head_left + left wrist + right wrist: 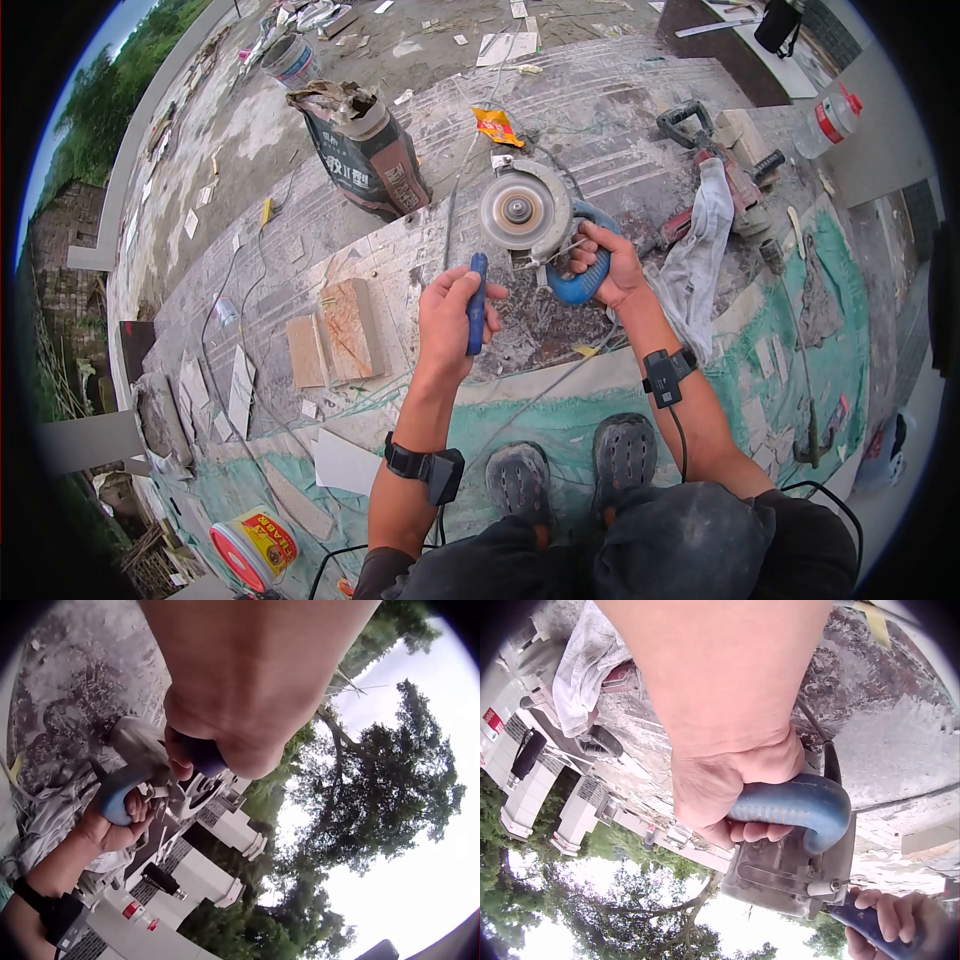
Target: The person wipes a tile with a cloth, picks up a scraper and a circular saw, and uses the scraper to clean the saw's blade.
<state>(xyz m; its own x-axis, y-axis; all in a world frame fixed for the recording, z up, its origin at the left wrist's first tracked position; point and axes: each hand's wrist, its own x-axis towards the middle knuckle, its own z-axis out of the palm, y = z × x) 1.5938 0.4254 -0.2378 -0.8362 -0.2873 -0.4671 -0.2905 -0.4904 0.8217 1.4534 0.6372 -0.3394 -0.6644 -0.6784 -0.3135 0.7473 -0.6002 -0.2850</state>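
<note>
From afar, my right grip (612,262) wraps the saw (559,215) by its handle (578,292), likely to keep it steady in front of the shoes (624,455), and my left grip (450,315) holds a blue tool (477,305) nearby.

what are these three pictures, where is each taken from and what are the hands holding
There is no robot, only a person with cameras on. The widest picture looks down from the head; the others come from the left-wrist camera and right-wrist camera. The right hand grips the blue curved handle of a power tool with a round disc. The left hand holds a straight blue object. Around them on the dusty surface are a bag, a pale cloth and a brownish block.
</note>
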